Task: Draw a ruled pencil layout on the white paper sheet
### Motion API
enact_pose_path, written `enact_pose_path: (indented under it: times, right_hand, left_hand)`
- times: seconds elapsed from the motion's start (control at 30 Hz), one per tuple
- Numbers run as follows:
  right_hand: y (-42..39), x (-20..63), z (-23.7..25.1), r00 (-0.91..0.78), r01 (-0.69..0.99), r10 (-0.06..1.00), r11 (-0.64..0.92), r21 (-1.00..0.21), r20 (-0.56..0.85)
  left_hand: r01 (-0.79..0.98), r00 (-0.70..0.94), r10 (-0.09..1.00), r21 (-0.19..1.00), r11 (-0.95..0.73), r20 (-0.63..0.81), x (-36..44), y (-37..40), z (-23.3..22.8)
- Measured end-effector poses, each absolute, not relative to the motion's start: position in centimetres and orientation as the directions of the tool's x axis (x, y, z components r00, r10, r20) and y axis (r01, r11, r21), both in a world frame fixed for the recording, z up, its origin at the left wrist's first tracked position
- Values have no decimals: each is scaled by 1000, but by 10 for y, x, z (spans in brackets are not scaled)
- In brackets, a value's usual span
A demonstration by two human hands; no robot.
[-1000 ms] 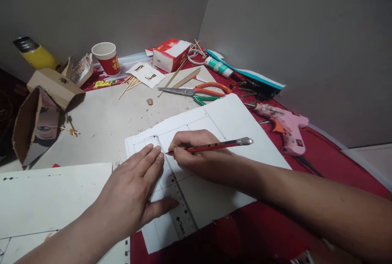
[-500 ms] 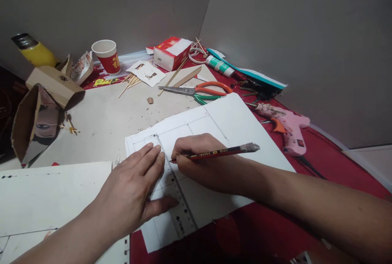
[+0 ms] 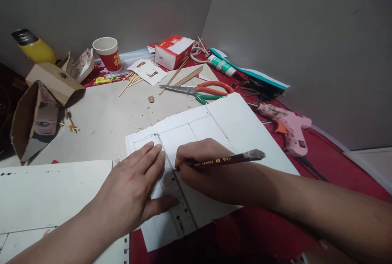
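Note:
A clear ruler lies slantwise on a white sheet marked with ruled pencil lines. My left hand lies flat across the ruler and the paper, fingers stretched out and thumb apart, pressing from above. Pinched in my right hand is a dark red and black pencil with a grey, wrapped-looking end. Its tip, mostly hidden by my fingers, is at the ruler's right edge. Scissors with orange and green handles lie just beyond the sheet.
A pink glue gun lies at right on the red cloth. Further back are a paper cup, a red box, a glue tube and wooden sticks. Cardboard pieces and a yellow bottle stand left; another sheet lies near left.
My right hand has slid a little toward me along the ruler's edge with the pencil. My left hand and the ruler have stayed in place.

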State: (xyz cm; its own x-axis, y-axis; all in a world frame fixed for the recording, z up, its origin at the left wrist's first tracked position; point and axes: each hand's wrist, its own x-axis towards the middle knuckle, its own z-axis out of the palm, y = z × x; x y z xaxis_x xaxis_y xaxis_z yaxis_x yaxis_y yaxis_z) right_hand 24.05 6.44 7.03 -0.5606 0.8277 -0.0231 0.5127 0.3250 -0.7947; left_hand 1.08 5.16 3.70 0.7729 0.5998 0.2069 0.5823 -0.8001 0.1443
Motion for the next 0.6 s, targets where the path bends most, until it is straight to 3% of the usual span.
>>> enact_pose_path:
  times: [0.6]
  right_hand:
    - [55,238,77,-576,569,806,275,-775,-137]
  left_hand:
    - [566,767,590,167,-807,252,12,51,37]
